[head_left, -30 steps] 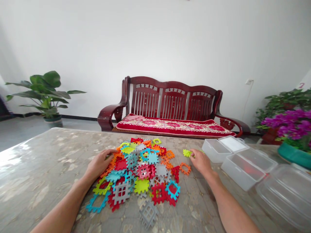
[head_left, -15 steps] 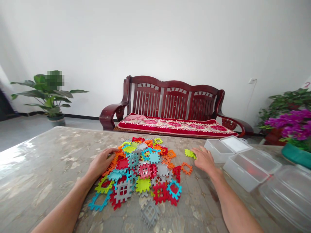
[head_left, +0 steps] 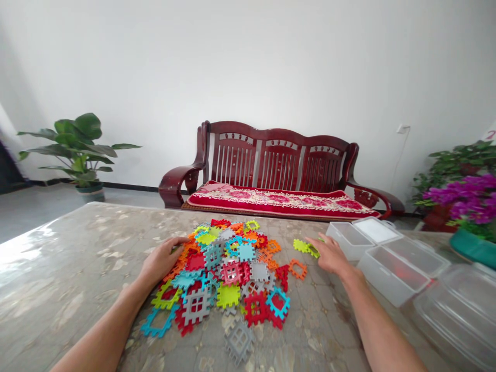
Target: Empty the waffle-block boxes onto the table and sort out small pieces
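A heap of toothed plastic building tiles (head_left: 228,295) in red, orange, blue, grey and yellow-green lies on the table. Against the heap's left edge rests my left hand (head_left: 165,258), fingers loosely bent and holding nothing I can see; its fingertips touch the orange tiles. To the right of the heap, my right hand (head_left: 329,254) is open with its fingers apart. Beside its fingertips lies a yellow-green tile (head_left: 300,246), partly overlapped by the fingers. An orange frame tile (head_left: 298,269) sits just left of that hand. A grey window tile (head_left: 239,341) lies nearest to me.
Clear plastic boxes (head_left: 391,276) stand to the right, one with something red showing through. Transparent lids (head_left: 457,310) lie nearer. Purple flowers (head_left: 465,196) in a teal planter stand at the table's right edge. A wooden bench (head_left: 277,160) is behind the table (head_left: 89,258).
My right hand has shifted slightly right, and more of the yellow-green tile shows beside its fingers. My left hand and the heap have stayed put.
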Tool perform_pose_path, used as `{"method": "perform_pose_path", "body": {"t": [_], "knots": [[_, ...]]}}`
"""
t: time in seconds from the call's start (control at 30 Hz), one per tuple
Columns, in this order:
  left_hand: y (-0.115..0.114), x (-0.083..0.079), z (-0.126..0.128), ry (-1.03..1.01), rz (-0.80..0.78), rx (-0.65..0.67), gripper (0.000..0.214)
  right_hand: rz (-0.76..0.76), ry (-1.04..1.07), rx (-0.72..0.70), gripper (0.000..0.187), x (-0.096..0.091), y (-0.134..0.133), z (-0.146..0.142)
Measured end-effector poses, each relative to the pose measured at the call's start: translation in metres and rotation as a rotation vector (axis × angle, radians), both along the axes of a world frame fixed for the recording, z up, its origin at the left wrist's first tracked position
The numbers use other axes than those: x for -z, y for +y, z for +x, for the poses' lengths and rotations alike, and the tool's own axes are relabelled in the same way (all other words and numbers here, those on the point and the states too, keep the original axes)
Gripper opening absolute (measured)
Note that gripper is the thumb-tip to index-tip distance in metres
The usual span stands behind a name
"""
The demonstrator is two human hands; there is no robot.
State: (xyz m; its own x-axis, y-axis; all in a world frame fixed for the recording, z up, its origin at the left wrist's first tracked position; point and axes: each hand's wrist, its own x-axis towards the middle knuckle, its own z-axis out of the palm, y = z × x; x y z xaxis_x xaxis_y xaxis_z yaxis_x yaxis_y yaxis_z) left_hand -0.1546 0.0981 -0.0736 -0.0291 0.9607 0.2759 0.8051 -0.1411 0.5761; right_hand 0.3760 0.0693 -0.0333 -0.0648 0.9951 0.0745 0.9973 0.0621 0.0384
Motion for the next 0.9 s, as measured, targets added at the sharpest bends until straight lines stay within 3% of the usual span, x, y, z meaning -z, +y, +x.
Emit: {"method": "perform_pose_path", "body": {"t": [0.27,0.43,0.6,0.9], "knots": [[0.001,0.002,-0.001,-0.019,-0.001,0.007,0.041,0.013,0.022,-0.055,0.069,-0.006,-0.001,-0.003],[0.000,0.000,0.000,-0.029,0.006,-0.005,0.041,0.118,0.048,-0.010,0.055,-0.011,0.003,-0.008],[-0.002,-0.004,0.002,-0.019,-0.004,0.009,0.042,0.158,0.067,-0.021,0.055,0.000,0.013,-0.018],[0.001,0.005,-0.003,-0.037,0.010,0.013,0.041,0.178,0.121,-0.102,0.029,0.012,0.015,-0.027]]}}
